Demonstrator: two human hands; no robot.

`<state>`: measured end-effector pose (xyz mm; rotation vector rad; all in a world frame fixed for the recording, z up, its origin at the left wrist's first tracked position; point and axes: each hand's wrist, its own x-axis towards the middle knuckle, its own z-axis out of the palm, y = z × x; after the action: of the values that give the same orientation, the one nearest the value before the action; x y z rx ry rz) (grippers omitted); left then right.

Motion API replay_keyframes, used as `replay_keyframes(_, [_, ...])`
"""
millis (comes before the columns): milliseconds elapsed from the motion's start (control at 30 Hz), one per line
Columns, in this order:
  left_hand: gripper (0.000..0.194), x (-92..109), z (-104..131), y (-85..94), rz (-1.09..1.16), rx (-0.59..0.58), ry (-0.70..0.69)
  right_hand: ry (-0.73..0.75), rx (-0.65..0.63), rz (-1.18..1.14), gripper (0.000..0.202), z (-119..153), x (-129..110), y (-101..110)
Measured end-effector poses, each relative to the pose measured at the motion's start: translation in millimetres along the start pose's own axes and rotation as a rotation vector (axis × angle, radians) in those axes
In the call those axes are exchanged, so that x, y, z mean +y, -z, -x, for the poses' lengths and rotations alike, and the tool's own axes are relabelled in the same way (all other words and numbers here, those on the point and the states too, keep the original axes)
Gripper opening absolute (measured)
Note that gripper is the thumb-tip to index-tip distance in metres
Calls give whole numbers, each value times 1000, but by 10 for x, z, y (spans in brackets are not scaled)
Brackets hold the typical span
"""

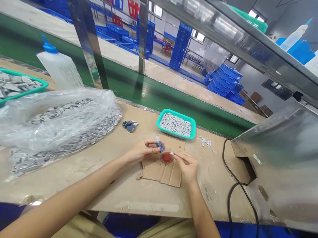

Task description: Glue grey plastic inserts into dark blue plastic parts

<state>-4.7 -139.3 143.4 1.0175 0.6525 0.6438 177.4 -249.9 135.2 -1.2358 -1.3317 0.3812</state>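
In the middle of the bench, my left hand (146,149) is closed on a small dark grey plastic part (160,145) with a pale tip. My right hand (186,163) pinches a tiny whitish piece (172,153) at the rim of a small round dish of red paste or liquid (167,157). Under the dish lies a worn sheet of cardboard (160,173). Behind my hands stands a teal basket (176,134) filled with small light grey pieces. Several dark grey parts (130,126) are grouped to the left, beyond my left hand.
A clear plastic bag of grey pieces (69,129) spreads over the left side, near a white bottle (59,67) and a green basket (41,87). Loose pale pieces (205,141) lie right of the teal basket. A black cable (231,174) hangs beside a metal box (286,166).
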Motion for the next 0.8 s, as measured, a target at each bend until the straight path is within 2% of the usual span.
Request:
replay_keyframes(133, [38, -77, 54, -122, -88, -98, -11, -17, 38, -21, 10, 4, -42, 24])
replay_keyframes(400, [31, -78, 131, -199, -280, -135, -183, 120, 1, -45, 19, 24, -101, -34])
replay_keyframes(533, [28, -74, 179, -241, -371, -136, -202, 168, -35, 9, 20, 27, -131, -51])
replay_keyframes(800, [26, -110, 156, -212, -356, -157, -209, 203, -54, 80, 19, 15, -158, -15])
